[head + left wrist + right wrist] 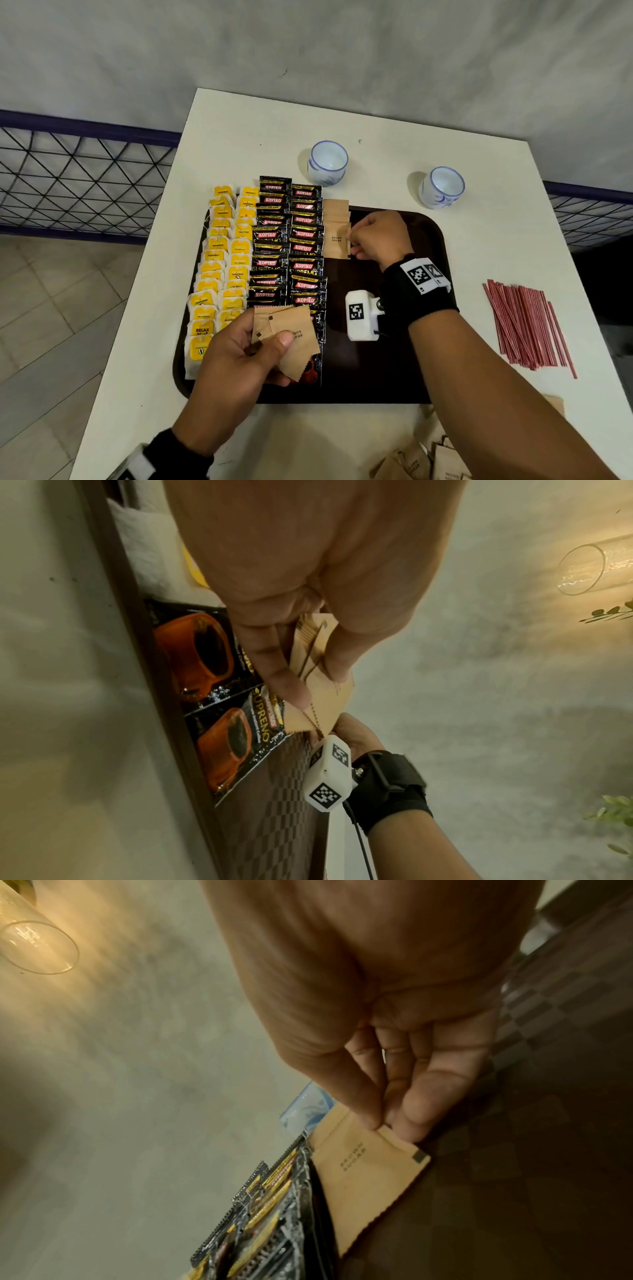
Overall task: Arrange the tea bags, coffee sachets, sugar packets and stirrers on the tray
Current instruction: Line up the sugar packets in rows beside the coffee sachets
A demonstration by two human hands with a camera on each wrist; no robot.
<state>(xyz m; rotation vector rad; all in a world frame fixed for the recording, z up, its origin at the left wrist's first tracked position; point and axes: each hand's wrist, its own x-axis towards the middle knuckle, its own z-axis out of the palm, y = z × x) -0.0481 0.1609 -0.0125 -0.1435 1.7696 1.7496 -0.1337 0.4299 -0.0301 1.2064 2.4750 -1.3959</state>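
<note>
Right hand (380, 240) pinching flat brown paper sugar packet (336, 240) by right edge, laying it beside black coffee sachets (305, 240) on dark tray (411, 377). Left hand (236, 356) gripping spare packet fan (291, 339). Advice: square edge to column, overlap evenly below fingertips.

"KOPIKO" on coffee sachets (287, 246), "BROWN SUGAR" on sugar packet (336, 240)

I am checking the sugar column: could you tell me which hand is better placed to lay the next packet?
Probably right: the right hand already pinches the laid sugar packet, while the left hand holds the spare packets.
</note>
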